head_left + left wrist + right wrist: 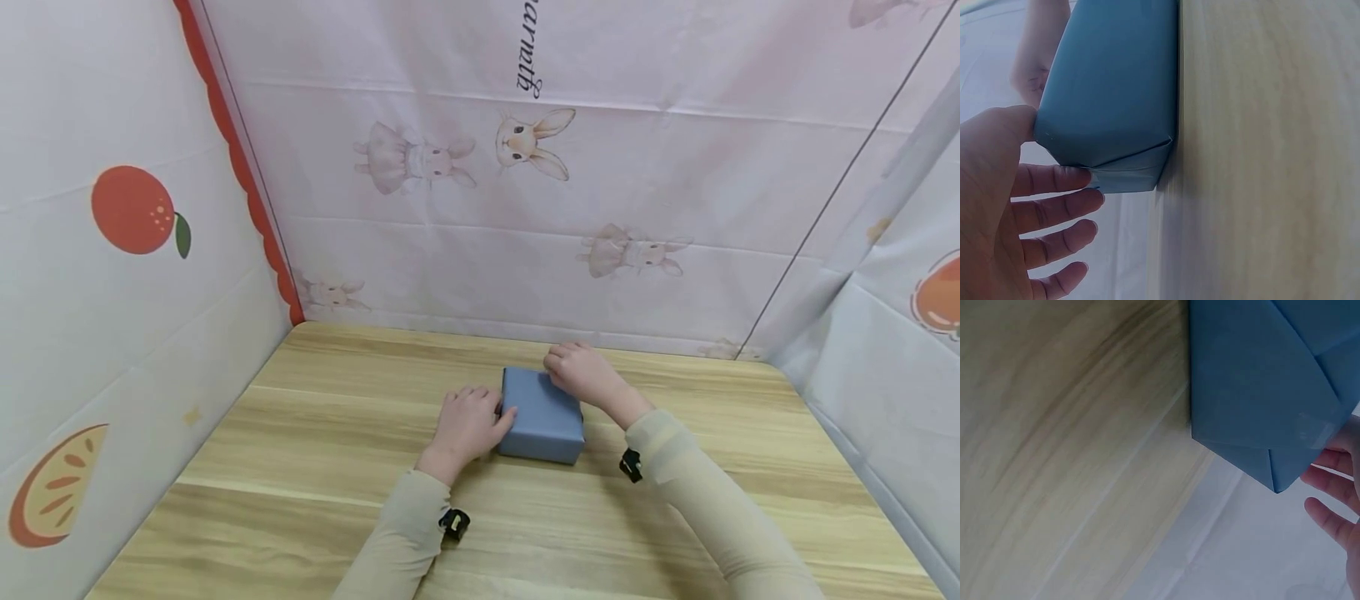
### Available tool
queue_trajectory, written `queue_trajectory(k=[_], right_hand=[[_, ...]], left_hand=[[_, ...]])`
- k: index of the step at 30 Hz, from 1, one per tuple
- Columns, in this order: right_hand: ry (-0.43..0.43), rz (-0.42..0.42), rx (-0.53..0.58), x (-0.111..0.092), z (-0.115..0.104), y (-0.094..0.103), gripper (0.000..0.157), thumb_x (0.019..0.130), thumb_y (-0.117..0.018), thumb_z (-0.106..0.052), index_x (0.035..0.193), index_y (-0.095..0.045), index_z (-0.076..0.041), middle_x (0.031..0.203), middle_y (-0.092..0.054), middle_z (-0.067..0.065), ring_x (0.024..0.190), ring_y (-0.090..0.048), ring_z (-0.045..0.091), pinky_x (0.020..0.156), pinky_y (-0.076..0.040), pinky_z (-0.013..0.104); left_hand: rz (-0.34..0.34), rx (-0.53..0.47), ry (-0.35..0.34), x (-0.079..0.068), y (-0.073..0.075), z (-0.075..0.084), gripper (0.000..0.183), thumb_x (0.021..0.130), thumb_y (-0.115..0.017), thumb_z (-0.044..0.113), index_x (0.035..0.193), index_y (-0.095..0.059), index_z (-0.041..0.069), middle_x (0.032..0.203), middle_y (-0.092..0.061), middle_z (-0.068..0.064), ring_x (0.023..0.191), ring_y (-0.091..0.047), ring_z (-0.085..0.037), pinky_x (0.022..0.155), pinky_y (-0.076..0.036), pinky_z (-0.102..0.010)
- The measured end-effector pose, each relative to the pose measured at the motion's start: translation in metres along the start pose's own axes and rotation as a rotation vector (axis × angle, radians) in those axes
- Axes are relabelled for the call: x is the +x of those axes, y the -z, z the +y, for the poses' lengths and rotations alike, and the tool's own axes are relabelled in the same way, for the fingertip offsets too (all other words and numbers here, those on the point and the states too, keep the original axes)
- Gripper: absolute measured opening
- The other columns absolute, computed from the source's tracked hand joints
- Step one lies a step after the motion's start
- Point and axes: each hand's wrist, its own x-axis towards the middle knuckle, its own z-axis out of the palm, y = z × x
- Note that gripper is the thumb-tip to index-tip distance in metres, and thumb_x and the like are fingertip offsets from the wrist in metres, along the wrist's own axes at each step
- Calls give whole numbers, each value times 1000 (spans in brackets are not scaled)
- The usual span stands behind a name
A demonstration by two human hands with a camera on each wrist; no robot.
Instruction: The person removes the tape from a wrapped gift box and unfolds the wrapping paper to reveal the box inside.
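Smooth blue wrapped box (pixel 540 410) on woodgrain table (pixel 322 417) between the hands, folded end flaps (pixel 1250 381) visible only from wrists, left hand (pixel 467 423) gripping edge, right hand (pixel 588 375) touching far corner, can't tell if gripping

One high view, two close ones

The head camera looks forward and down from above the near part of the table (pixel 262 517), far enough back to frame the left hand (pixel 467 423) and right hand (pixel 587 372) together; the box (pixel 542 408) lies toward five o'clock of centre, the printed cloth (pixel 480 258) toward twelve. The left wrist camera looks from close in, its picture turned sideways: table at three o'clock, box at eleven, left hand at eight. The right wrist camera is also near, and tilted, with table at nine o'clock and box at two, cut by the frame edge. All three views share box and table.
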Motion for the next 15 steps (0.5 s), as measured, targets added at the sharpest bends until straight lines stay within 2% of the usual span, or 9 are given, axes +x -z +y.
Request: queue_trajectory(k=[4, 8, 15], right_hand=[[-66, 2, 49, 1, 4, -4, 4, 85, -71, -9, 85, -68, -11, 83, -68, 2, 75, -64, 21, 64, -50, 38], [-125, -18, 78, 1, 9, -8, 5, 86, -68, -8, 85, -67, -12, 83, -68, 2, 76, -64, 21, 65, -51, 38], [-147, 2, 158, 1, 11, -15, 6, 85, -71, -7, 83, -68, -12, 81, -68, 2, 72, -62, 19, 66, -52, 36]], left_hand=[[-11, -4, 4, 0, 0, 0, 46, 99, -45, 52, 115, -68, 16, 114, -70, -4, 106, -64, -27, 87, -48, -48], [-7, -3, 7, 0, -1, 0, 47, 99, -44, 53, 117, -67, 16, 116, -70, -4, 107, -64, -26, 87, -48, -47], [-7, -6, 10, 0, -2, 0, 47, 99, -43, 53, 116, -68, 17, 115, -70, -4, 108, -64, -27, 87, -48, -48]])
